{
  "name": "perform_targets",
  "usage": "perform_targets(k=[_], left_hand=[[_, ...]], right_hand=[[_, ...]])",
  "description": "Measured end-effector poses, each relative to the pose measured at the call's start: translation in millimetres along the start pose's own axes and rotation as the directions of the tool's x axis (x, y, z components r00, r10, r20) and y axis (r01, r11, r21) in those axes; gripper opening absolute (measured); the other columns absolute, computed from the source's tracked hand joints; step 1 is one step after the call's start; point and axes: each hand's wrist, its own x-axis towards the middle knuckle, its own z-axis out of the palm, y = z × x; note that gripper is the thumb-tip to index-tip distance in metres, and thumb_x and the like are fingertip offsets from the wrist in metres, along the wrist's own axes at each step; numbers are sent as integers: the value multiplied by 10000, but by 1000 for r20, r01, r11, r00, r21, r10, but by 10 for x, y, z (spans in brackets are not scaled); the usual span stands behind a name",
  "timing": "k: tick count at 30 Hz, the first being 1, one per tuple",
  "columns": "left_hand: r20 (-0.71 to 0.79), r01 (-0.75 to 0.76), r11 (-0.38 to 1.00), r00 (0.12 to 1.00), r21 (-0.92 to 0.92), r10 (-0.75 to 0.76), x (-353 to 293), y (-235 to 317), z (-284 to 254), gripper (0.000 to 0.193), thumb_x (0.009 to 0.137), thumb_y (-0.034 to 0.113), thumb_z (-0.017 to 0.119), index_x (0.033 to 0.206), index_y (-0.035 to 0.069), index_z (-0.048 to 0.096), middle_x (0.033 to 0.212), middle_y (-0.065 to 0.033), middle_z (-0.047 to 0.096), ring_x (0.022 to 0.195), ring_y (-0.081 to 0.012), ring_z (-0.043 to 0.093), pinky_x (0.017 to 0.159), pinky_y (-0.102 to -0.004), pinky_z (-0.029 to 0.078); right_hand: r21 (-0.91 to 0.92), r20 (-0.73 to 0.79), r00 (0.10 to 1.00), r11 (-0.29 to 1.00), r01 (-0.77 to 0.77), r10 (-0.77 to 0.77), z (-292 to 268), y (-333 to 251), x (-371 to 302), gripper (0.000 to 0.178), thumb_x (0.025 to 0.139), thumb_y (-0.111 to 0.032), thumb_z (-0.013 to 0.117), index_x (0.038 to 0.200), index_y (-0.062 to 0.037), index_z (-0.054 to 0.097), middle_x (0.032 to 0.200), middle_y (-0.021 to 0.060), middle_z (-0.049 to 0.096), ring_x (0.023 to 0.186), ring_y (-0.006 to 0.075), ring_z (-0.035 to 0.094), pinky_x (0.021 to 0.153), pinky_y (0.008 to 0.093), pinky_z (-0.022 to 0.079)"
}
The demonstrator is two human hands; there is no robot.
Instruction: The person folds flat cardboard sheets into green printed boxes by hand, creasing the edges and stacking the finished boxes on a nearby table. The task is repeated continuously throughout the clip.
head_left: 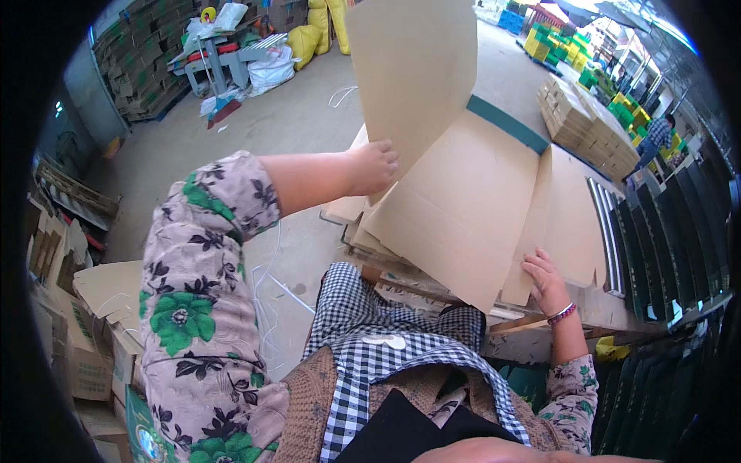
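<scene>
A large brown cardboard sheet (455,201) lies creased on a low stack in front of me. Its left panel (417,65) stands up steeply. A dark green strip (508,123) shows along the far edge. My left hand (373,167) is closed at the left edge of the raised panel, fingers curled against it. Near the right front corner my right hand (546,284) rests on a narrow flap (527,243), its fingers stretched out and apart. A colored bracelet circles that wrist.
More flat cardboard lies under the sheet on a wooden pallet (401,279). Dark green printed panels (671,239) stand in rows on the right. Bundled cardboard (590,127) is stacked farther back, with a person (658,135) beside it. Cartons (89,347) crowd the left; a grey bench (224,69) stands beyond.
</scene>
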Motion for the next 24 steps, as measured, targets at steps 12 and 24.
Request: perform_targets(k=[12, 24], left_hand=[[-147, 285, 658, 842, -697, -520, 1027, 855, -405, 176, 845, 144, 535, 981, 37, 569, 886, -169, 654, 886, -370, 638, 761, -470, 508], [-41, 46, 881, 996, -471, -74, 234, 1129, -777, 839, 678, 435, 739, 1281, -89, 481, 1517, -301, 112, 1412, -462, 89, 1135, -472, 224]], right_hand=[[-284, -101, 970, 928, -243, 223, 358, 331, 612, 168, 849, -183, 632, 808, -46, 543, 793, 167, 599, 820, 360, 568, 722, 452, 470], [-287, 30, 985, 945, -156, 172, 283, 179, 684, 184, 862, -179, 608, 777, -28, 548, 797, 189, 611, 798, 370, 585, 719, 450, 475]])
